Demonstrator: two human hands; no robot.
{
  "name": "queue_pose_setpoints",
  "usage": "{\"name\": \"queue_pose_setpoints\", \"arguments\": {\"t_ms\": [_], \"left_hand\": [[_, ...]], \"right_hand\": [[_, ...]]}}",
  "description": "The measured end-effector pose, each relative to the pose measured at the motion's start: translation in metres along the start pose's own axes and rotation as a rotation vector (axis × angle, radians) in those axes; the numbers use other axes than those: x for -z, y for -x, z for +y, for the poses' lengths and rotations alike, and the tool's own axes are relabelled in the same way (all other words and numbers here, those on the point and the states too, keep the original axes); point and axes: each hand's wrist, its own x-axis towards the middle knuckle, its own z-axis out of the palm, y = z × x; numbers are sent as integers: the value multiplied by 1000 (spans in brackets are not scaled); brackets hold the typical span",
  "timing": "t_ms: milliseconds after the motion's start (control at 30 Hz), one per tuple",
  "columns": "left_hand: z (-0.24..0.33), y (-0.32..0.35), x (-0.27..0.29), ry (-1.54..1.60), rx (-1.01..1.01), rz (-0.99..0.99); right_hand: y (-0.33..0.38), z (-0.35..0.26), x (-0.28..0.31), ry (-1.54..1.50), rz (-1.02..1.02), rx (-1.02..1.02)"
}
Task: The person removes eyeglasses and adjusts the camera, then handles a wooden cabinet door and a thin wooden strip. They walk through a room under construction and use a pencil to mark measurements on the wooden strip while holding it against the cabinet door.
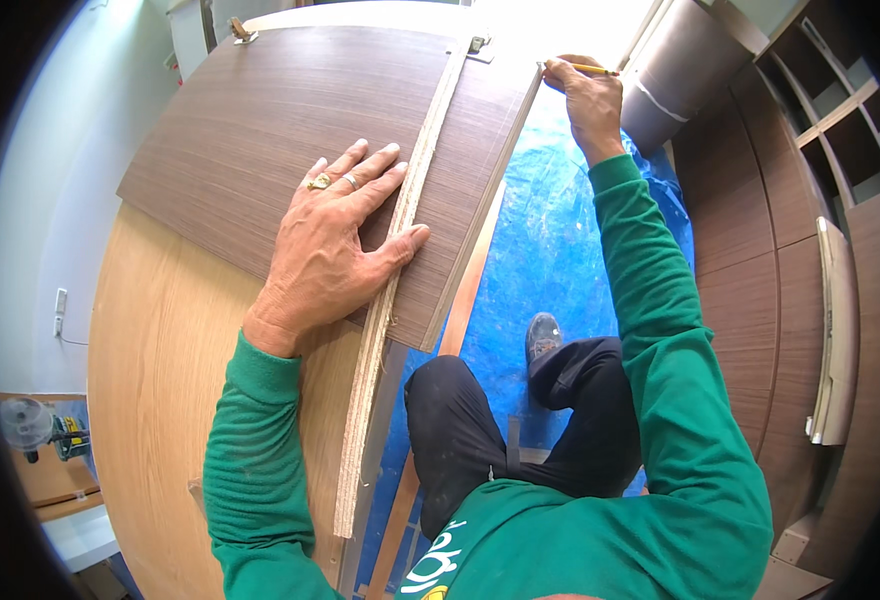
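Observation:
My left hand (335,240) lies spread over a brown wood-grain panel (270,120), with its thumb reaching across a long, narrow wooden strip (370,400). The strip rests lengthwise on the panel near its right side, and its near end sticks out past the panel. At the panel's far right corner, my right hand (590,105) is closed around a yellow pencil (596,70). Its fingertips are right by the panel's edge. Faint pale lines run along the panel between strip and edge. Two metal hinges, one left (245,37) and one right (479,47), sit at the far edge.
Beneath the panel is a light wood board (175,330). Blue sheeting (550,230) covers the floor where my legs are. Brown cabinet fronts (730,200) and open shelving (850,130) stand at right. A fan (28,425) is at far left.

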Motion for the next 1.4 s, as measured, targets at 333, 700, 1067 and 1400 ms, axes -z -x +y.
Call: {"name": "queue_pose_setpoints", "arguments": {"t_ms": [333,700,1067,1400], "left_hand": [[-2,0,-1,0,0,-4],[1,-1,4,18,-10,-3],[-6,-3,7,348,36,64],[20,-2,-1,251,-78,4]], "right_hand": [[-2,4,-1,2,6,3],[2,-2,5,-122,19,-62],[12,-34,32,19,-104,-203],[-28,-35,-4,235,-243,-374]]}}
